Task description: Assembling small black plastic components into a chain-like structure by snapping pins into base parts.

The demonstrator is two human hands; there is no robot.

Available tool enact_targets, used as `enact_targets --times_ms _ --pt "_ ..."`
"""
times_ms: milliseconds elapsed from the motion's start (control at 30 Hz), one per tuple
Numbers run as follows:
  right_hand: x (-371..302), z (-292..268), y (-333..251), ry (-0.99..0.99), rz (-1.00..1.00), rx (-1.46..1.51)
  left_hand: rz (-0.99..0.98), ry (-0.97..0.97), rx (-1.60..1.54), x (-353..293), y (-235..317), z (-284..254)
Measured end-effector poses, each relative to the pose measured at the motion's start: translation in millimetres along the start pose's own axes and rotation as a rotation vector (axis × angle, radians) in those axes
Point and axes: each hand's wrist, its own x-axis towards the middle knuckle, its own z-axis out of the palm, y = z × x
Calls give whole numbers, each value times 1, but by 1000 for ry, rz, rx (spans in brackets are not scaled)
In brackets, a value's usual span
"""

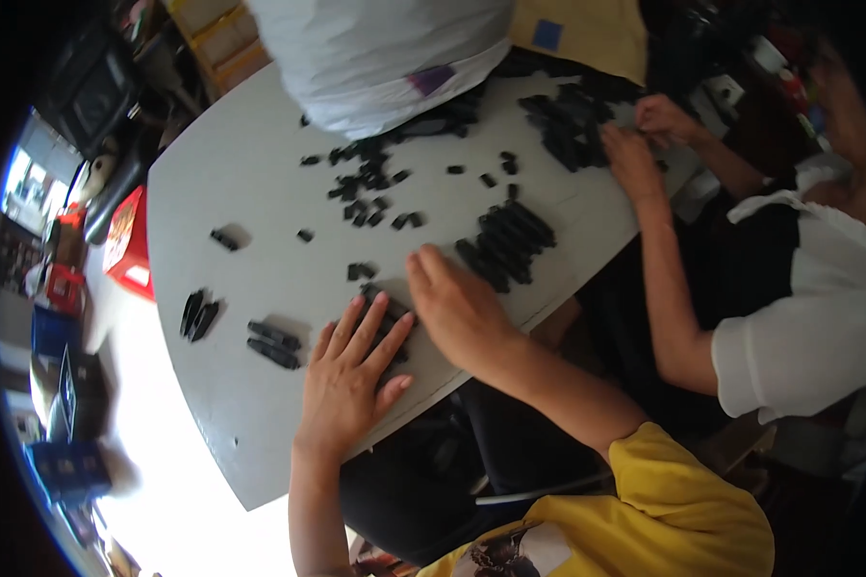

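Observation:
My left hand [348, 375] lies with its fingers spread over a few long black plastic pieces [391, 310] near the table's front edge, partly covering them. Just right of it, my right hand [460, 313] is closed, its fingertips curled down close to the tabletop; whatever they hold, if anything, is hidden. Beyond that hand lies a row of long black plastic pieces [506, 240], set side by side. Two short black pieces [361, 271] rest a little ahead of my left fingertips. To the left are a pair of long black pieces [273, 344] and a small group [199, 315].
Small black pieces [361, 178] are scattered over the grey table [260, 192]. A large white sack [385, 58] stands at the back. On the right, another person's hands [640, 154] work by a dark pile [570, 125]. A red box [130, 245] is left of the table.

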Motion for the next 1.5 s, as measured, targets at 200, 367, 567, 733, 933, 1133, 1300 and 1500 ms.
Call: enact_targets --times_ms 200,367,567,733,933,1133,1300,1500 --pt "-11 -8 1 85 -47 137 -39 -1 13 -1 6 -1" --pt "-12 -17 10 164 -72 246 -19 7 -52 -1 6 -5" --pt "-19 -40 28 388 -93 295 -69 75 14 -18 14 -20" --pt "-33 -31 20 262 -124 407 -410 486 -279 -67 53 6" --pt "-18 -4 -2 79 -49 553 -630 518 -303 -59 67 9" --pt "-44 -6 -14 30 -26 496 -647 529 -303 -41 41 12" --pt "-81 -14 -39 -24 3 420 -579 417 -165 -24 22 2" --pt "-95 -13 -56 -102 -59 457 -469 282 -197 -8 14 3"
